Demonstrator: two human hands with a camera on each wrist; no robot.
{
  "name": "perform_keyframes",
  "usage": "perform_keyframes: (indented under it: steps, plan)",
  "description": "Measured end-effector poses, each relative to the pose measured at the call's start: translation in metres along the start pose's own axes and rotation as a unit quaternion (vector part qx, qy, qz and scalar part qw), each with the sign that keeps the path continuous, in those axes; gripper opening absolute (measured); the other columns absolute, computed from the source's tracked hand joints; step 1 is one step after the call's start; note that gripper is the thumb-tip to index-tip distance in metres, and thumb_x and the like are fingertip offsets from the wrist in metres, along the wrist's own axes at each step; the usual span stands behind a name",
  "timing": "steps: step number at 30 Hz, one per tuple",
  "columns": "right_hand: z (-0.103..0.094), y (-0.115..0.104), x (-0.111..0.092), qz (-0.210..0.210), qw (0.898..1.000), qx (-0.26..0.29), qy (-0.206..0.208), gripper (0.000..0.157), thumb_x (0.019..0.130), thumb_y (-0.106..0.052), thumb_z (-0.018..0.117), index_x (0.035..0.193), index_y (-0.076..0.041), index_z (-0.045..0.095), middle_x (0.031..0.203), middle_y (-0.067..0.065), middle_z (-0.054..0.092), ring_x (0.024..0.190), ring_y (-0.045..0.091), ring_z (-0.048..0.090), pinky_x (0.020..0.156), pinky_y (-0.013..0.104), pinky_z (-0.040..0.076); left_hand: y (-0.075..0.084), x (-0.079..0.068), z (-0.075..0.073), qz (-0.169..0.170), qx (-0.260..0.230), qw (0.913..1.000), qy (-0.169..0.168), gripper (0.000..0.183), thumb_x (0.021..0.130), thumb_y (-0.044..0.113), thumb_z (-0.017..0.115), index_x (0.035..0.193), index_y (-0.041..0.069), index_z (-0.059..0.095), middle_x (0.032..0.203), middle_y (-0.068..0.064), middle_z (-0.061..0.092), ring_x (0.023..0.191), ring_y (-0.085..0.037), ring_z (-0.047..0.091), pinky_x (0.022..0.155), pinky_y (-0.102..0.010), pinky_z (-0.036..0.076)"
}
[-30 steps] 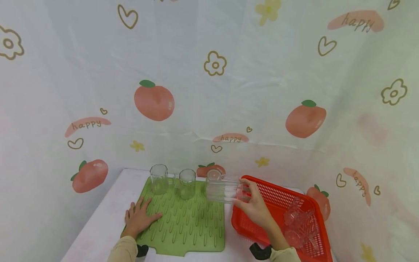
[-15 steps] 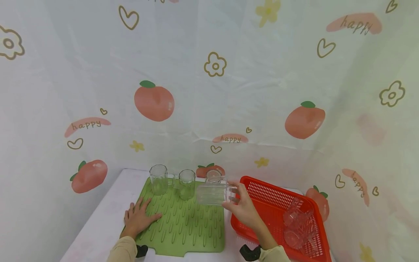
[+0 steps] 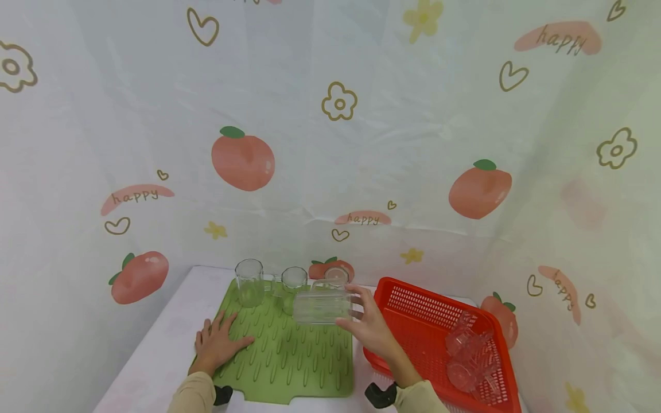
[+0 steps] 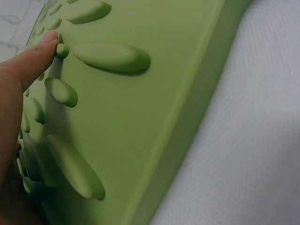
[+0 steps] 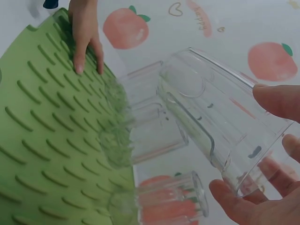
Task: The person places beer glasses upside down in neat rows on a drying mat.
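My right hand (image 3: 373,328) grips a clear glass mug (image 3: 321,308) by one end. The mug lies sideways in the air over the right part of the green ribbed mat (image 3: 289,367). In the right wrist view, fingers and thumb spread round the near end of this mug (image 5: 234,117), its handle facing the mat. My left hand (image 3: 219,345) rests on the mat's left edge with fingers spread. Along the back of the mat stand a clear mug (image 3: 250,287) at left, another mug (image 3: 293,279) in the middle, and a third glass (image 3: 337,276), partly hidden behind the held mug.
To the right of the mat, a red plastic basket (image 3: 413,338) holds several clear glass pieces (image 3: 467,358) at its right end. A white table (image 3: 155,355) carries both. Behind the table hangs a white curtain (image 3: 299,172) printed with fruit and hearts.
My right hand has carried the mug leftward, from beside the basket's edge to farther over the mat. My left hand stays in place.
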State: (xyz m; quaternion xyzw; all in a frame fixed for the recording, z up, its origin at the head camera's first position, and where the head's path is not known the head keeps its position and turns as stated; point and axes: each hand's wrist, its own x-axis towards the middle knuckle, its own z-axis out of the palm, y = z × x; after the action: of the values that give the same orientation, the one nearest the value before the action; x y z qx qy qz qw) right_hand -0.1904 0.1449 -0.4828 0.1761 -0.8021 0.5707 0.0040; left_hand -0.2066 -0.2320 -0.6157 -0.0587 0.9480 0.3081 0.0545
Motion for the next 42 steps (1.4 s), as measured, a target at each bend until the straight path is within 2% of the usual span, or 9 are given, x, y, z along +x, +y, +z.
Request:
perform_keyframes:
  steps: [10,17,21,27,33,42]
  plan:
    - [0.017,0.004,0.008,0.002,0.999,0.031,-0.022,0.069,0.089,-0.009,0.078,0.147,-0.014,0.042,0.148,0.012,0.044,0.136,0.036,0.049,0.112,0.054,0.048,-0.001,0.000,-0.002,0.000,0.001,1.0000,0.001,0.103,0.084,0.066,0.070,0.159,0.007,0.030,0.167,-0.029,0.008,0.149,-0.064,-0.004,0.116,-0.080,-0.003]
    - [0.030,0.009,0.011,-0.017,0.999,0.030,-0.036,0.067,0.089,-0.008,0.078,0.146,-0.013,0.042,0.148,0.013,0.044,0.134,0.036,0.049,0.109,0.046,0.051,-0.005,0.002,-0.002,0.000,0.006,1.0000,-0.003,0.104,0.084,0.067,0.070,0.160,0.008,0.029,0.167,-0.028,0.008,0.149,-0.064,-0.004,0.116,-0.080,-0.002]
    - [0.038,0.009,0.011,-0.016,0.998,0.040,-0.047,0.066,0.091,-0.011,0.077,0.146,-0.014,0.041,0.151,0.012,0.042,0.136,0.037,0.048,0.111,0.053,0.049,-0.007,0.002,-0.003,-0.001,0.004,1.0000,-0.006,0.105,0.084,0.068,0.070,0.160,0.008,0.029,0.167,-0.028,0.007,0.149,-0.064,-0.005,0.116,-0.080,-0.003]
    - [0.045,0.008,0.010,-0.016,0.997,0.052,-0.054,0.066,0.091,-0.013,0.077,0.146,-0.015,0.040,0.153,0.013,0.039,0.137,0.039,0.045,0.112,0.058,0.046,-0.009,0.003,0.001,-0.001,0.005,1.0000,-0.005,0.104,0.084,0.068,0.069,0.160,0.009,0.029,0.167,-0.028,0.007,0.149,-0.064,-0.005,0.116,-0.080,-0.004]
    - [0.047,0.011,0.009,-0.006,0.997,0.052,-0.051,0.065,0.091,-0.014,0.077,0.145,-0.017,0.041,0.153,0.012,0.039,0.139,0.038,0.044,0.113,0.059,0.045,-0.004,0.003,0.004,0.003,0.010,0.9999,-0.002,0.102,0.085,0.067,0.069,0.159,0.007,0.031,0.167,-0.029,0.007,0.149,-0.065,-0.004,0.115,-0.081,-0.003]
    - [0.054,0.016,0.009,-0.008,0.998,0.051,-0.044,0.066,0.090,-0.013,0.077,0.145,-0.017,0.041,0.151,0.010,0.041,0.138,0.036,0.048,0.111,0.055,0.048,0.003,0.002,-0.001,0.001,0.014,0.9999,0.000,0.098,0.087,0.060,0.070,0.158,0.004,0.032,0.166,-0.030,0.011,0.148,-0.067,0.000,0.112,-0.085,0.002]
